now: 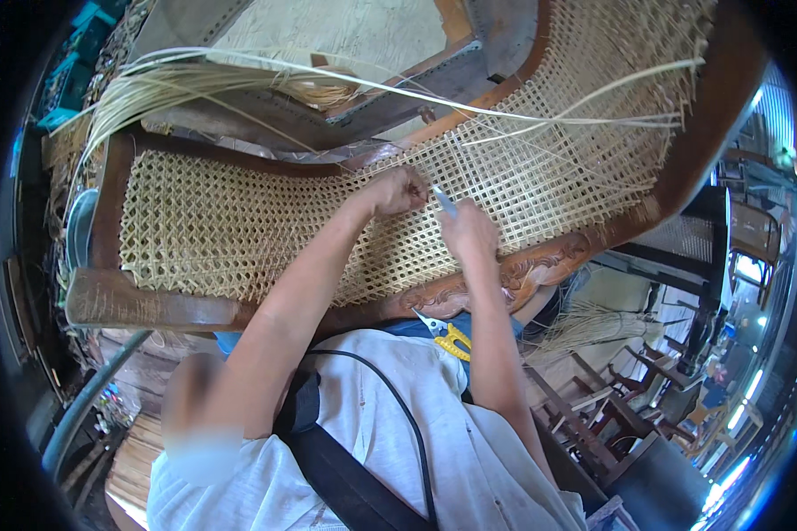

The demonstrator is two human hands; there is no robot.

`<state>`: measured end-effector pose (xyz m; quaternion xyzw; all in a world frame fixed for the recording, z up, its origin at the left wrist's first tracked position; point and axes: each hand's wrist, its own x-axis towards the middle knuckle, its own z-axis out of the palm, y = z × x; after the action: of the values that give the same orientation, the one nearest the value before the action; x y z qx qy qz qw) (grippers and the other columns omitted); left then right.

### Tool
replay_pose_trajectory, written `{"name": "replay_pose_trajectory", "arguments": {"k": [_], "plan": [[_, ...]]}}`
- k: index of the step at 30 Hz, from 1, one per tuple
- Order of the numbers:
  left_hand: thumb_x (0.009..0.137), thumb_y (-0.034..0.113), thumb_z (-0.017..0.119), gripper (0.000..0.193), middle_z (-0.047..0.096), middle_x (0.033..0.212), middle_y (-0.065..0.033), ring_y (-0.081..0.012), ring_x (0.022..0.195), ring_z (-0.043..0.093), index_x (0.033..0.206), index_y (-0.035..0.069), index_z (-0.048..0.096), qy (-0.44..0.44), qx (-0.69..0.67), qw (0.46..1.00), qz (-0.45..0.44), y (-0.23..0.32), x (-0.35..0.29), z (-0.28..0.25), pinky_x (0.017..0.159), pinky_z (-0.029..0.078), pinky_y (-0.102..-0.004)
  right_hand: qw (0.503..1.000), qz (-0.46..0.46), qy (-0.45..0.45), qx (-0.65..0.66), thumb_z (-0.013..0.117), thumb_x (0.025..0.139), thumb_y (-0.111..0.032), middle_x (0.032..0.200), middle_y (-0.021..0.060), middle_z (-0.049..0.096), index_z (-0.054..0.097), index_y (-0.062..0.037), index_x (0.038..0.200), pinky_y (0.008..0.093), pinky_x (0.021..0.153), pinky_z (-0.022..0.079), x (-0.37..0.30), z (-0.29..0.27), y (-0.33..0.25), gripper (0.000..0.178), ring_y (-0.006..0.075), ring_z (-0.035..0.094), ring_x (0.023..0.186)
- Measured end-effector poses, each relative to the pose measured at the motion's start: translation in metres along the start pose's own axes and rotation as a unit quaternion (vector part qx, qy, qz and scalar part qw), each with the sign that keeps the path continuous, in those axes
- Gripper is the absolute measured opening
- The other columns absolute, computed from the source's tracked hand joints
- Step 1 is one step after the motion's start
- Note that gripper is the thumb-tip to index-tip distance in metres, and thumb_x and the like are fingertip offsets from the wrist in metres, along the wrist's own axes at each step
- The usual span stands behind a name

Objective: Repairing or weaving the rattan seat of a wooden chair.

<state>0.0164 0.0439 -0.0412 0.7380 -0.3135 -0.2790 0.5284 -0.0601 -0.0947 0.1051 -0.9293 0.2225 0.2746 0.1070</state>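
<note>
A curved wooden chair frame [168, 311] lies across my lap, its opening filled with woven cane webbing [212, 221]. My left hand [398, 189] rests on the webbing near the middle, fingers curled closed; whatever they pinch is hidden. Just to its right, my right hand [470, 232] grips a slim tool with a pale blue-grey body [444, 202], its tip angled up and left toward the weave. I cannot tell whether it is a blade or an awl. Loose cane strands [584, 120] trail from the right part of the webbing. Yellow-handled shears [450, 337] lie at my waist, below the carved rail.
A bundle of cane strands [164, 88] lies over another wooden frame [398, 97] beyond the chair. To the right stand more chair frames [584, 403] and a heap of cane [593, 327]. A grey-blue tube [84, 403] curves at lower left.
</note>
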Motion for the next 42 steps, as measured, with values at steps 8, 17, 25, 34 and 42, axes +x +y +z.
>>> {"name": "replay_pose_trajectory", "arguments": {"k": [8, 17, 25, 34, 42], "plan": [[0.071, 0.023, 0.074, 0.029, 0.065, 0.104, -0.0146, -0.0311, 0.095, 0.065, 0.097, 0.009, 0.071, 0.025, 0.077, 0.995, -0.058, 0.019, -0.009, 0.006, 0.087, 0.051, -0.0394, 0.992, -0.044, 0.091, 0.071, 0.064, 0.083, -0.009, 0.088, 0.0262, 0.067, 0.056, 0.0013, 0.103, 0.0495, 0.076, 0.053, 0.008, 0.038, 0.014, 0.024, 0.0413, 0.068, 0.082], [0.072, 0.030, 0.075, 0.035, 0.071, 0.094, -0.0136, -0.0296, 0.090, 0.068, 0.097, 0.006, 0.070, -0.026, 0.168, 0.970, -0.173, 0.036, -0.003, -0.010, 0.081, 0.052, -0.0375, 0.954, -0.100, 0.100, 0.263, 0.065, 0.083, -0.013, 0.083, 0.0194, 0.067, 0.061, 0.0017, 0.098, 0.0424, 0.072, 0.051, -0.009, -0.001, 0.063, 0.021, 0.0348, 0.067, 0.079], [0.070, 0.025, 0.074, 0.029, 0.073, 0.093, -0.0142, -0.0283, 0.089, 0.070, 0.093, 0.007, 0.075, 0.044, -0.012, 0.976, -0.211, 0.025, -0.011, -0.001, 0.083, 0.054, -0.0363, 0.941, -0.263, 0.076, 0.199, 0.062, 0.091, -0.021, 0.078, 0.0163, 0.061, 0.060, -0.0016, 0.096, 0.0437, 0.072, 0.048, 0.017, 0.002, 0.038, 0.021, 0.0340, 0.061, 0.074], [0.075, 0.015, 0.065, 0.020, 0.072, 0.090, -0.0125, -0.0295, 0.083, 0.069, 0.093, 0.011, 0.075, 0.034, 0.093, 0.987, -0.126, 0.041, -0.015, -0.007, 0.080, 0.054, -0.0367, 0.981, -0.114, 0.073, 0.139, 0.048, 0.098, -0.024, 0.092, 0.0253, 0.063, 0.049, 0.0002, 0.102, 0.0497, 0.077, 0.047, -0.046, -0.047, 0.120, 0.025, 0.0447, 0.061, 0.088], [0.081, 0.020, 0.064, 0.020, 0.069, 0.103, -0.0123, -0.0305, 0.096, 0.064, 0.097, 0.012, 0.072, -0.018, 0.200, 0.979, -0.043, 0.061, -0.016, -0.003, 0.085, 0.052, -0.0413, 0.978, -0.067, 0.104, 0.167, 0.050, 0.098, -0.022, 0.084, 0.0228, 0.064, 0.050, -0.0004, 0.104, 0.0442, 0.073, 0.050, -0.056, -0.054, 0.145, 0.022, 0.0381, 0.065, 0.083]]}}
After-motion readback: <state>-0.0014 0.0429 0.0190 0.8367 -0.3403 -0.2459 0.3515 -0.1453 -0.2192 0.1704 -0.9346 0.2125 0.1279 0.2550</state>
